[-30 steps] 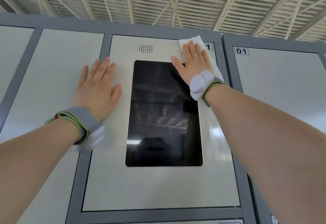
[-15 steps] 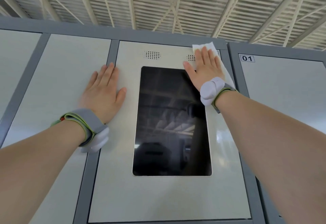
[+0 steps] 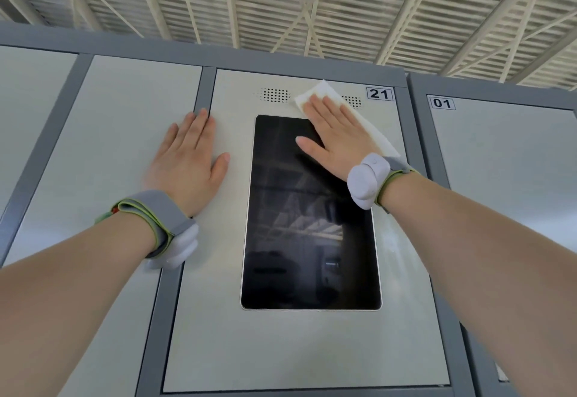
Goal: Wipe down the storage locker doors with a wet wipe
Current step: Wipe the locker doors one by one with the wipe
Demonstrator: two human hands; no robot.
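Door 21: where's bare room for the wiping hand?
Free: the wide band of door 21 below the screen, down to the bottom frame; the lower strip right of the screen. Crowded: top edge, with wet wipe, right hand, speaker grille; left hand straddles its left frame.

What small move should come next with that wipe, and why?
Probably slide the right hand, flat on the wet wipe, leftward along the top strip of door 21. The wipe sits by the right speaker grille; the left grille and the dark screen lie beside and below it. The left hand rests flat.
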